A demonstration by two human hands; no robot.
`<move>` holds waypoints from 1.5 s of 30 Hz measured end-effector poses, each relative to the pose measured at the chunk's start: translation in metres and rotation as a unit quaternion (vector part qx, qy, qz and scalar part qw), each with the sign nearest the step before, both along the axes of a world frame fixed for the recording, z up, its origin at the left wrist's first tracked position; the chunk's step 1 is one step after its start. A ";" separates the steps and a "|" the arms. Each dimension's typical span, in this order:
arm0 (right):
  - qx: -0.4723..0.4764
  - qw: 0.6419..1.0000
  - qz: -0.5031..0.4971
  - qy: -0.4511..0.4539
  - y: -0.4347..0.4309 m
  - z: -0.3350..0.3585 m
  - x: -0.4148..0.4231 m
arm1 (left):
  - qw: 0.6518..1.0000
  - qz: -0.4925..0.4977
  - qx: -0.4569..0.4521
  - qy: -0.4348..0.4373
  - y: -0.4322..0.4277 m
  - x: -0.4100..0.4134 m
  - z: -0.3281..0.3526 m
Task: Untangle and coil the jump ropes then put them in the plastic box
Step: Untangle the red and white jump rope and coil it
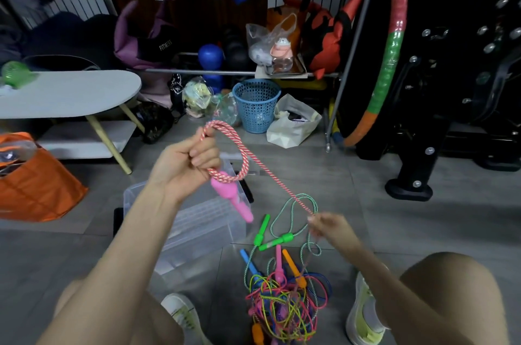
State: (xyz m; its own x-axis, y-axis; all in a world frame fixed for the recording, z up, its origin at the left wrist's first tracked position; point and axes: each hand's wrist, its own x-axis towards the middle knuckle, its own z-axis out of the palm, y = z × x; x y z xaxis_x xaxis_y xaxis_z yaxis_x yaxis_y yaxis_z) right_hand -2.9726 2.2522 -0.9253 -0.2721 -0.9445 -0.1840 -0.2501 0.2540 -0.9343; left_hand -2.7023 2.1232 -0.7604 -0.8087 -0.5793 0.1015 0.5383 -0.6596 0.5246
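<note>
My left hand (188, 160) grips a small coil of the red-and-white jump rope (244, 153), raised above the clear plastic box (197, 220). The rope's pink handle (232, 196) hangs below my fist. From the coil the rope runs down to the right to my right hand (328, 226), which pinches it. A green-and-white rope with green handles (275, 241) lies on the floor below. Between my feet sits a tangled pile of coloured jump ropes (284, 302) with blue, pink and orange handles.
An orange bag (36, 189) sits at the left beside a low white table (70, 91). A blue basket (256, 105) and a white bag (293, 122) stand behind. Black gym equipment with a hoop (392, 48) fills the right. My shoes flank the pile.
</note>
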 end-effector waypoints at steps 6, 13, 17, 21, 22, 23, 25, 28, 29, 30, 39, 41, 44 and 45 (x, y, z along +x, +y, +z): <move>-0.087 0.991 -0.100 0.027 -0.005 0.054 0.027 | 0.945 0.238 0.018 -0.224 -0.006 -0.005 -0.007; -0.444 0.886 -0.111 0.075 -0.035 0.265 0.049 | 0.935 0.250 0.064 -0.242 -0.002 -0.019 -0.019; -0.379 0.891 -0.160 0.190 -0.047 0.243 0.049 | 0.936 0.247 0.076 -0.238 -0.001 -0.017 -0.018; -0.061 0.861 -0.097 0.495 -0.034 0.157 0.046 | 0.932 0.255 0.077 -0.247 -0.001 -0.009 -0.021; -0.010 0.837 -0.041 0.545 -0.026 0.143 0.048 | 0.929 0.261 0.074 -0.252 -0.002 -0.006 -0.023; 0.029 0.820 0.020 0.571 -0.018 0.130 0.052 | 0.925 0.268 0.071 -0.261 -0.003 -0.003 -0.025; 0.042 0.795 0.145 0.587 -0.003 0.111 0.063 | 0.916 0.277 0.063 -0.282 -0.005 0.001 -0.028; -0.013 0.760 0.249 0.601 0.006 0.100 0.073 | 0.906 0.281 0.047 -0.312 -0.005 0.003 -0.033; -0.046 0.760 0.259 0.594 0.004 0.101 0.074 | 0.904 0.280 0.042 -0.320 -0.004 0.003 -0.035; -0.081 0.758 0.275 0.586 0.005 0.107 0.078 | 0.902 0.279 0.037 -0.327 -0.003 0.004 -0.037; -0.149 0.865 0.269 0.397 -0.012 0.153 0.092 | 0.878 0.223 -0.079 -0.416 0.016 0.005 -0.041; -0.157 0.885 0.267 0.346 -0.018 0.159 0.090 | 0.869 0.200 -0.109 -0.440 0.020 0.003 -0.041; -0.167 0.914 0.267 0.257 -0.028 0.170 0.089 | 0.869 0.165 -0.126 -0.448 0.023 -0.001 -0.042; -0.168 0.920 0.267 0.234 -0.031 0.173 0.090 | 0.875 0.156 -0.124 -0.442 0.026 -0.003 -0.041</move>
State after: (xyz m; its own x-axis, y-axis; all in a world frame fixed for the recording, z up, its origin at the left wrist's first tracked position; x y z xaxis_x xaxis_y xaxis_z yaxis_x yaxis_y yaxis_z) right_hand -2.8830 2.2213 -0.7520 0.2714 -0.9485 0.1631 -0.6505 -0.3057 -0.6953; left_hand -2.7056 2.1488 -0.8017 -0.4414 -0.8343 -0.3304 -0.0163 -0.3607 0.9325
